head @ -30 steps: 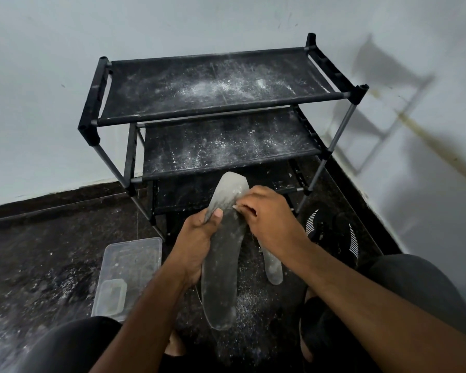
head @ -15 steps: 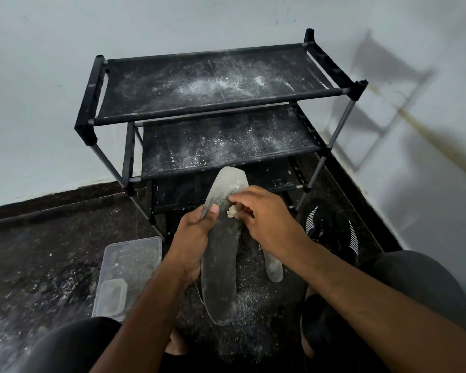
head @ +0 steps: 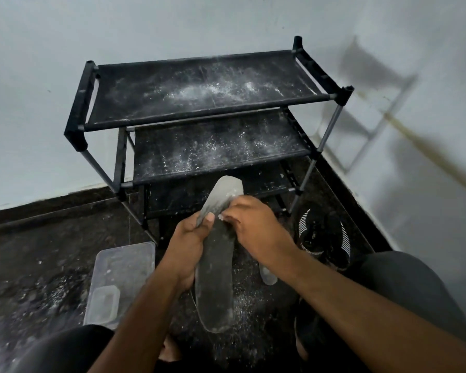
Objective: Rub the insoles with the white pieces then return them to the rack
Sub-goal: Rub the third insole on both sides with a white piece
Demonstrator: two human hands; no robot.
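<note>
Insole [head: 216, 267] sits upright-ish in front of the person, long axis running away from the body: heel end low near the knees, toe end up toward the rack [head: 207, 103]. The left hand [head: 184, 247] grips it along its left edge around mid-length, thumb wrapped over the top face. The right hand [head: 256, 227] presses a small white piece [head: 221, 217] against the upper part of that face, fingers [head: 230, 218] curled and pinching it, just beside the left thumb. So the rubbing surface lies below and above the right hand along the insole's length, and strokes would likely need to follow that axis. A second insole [head: 268, 275] lies on the floor [head: 38, 265] under the right forearm, partly hidden. The rack stands just beyond the raised toe end, its shelves dusted white and carrying no insoles. A clear tray [head: 119, 275] rests on the floor to the left, and a dark shoe [head: 323, 238] to the right. Judging by this, the rubbing step is in hand; return to the rack is not yet done.
</note>
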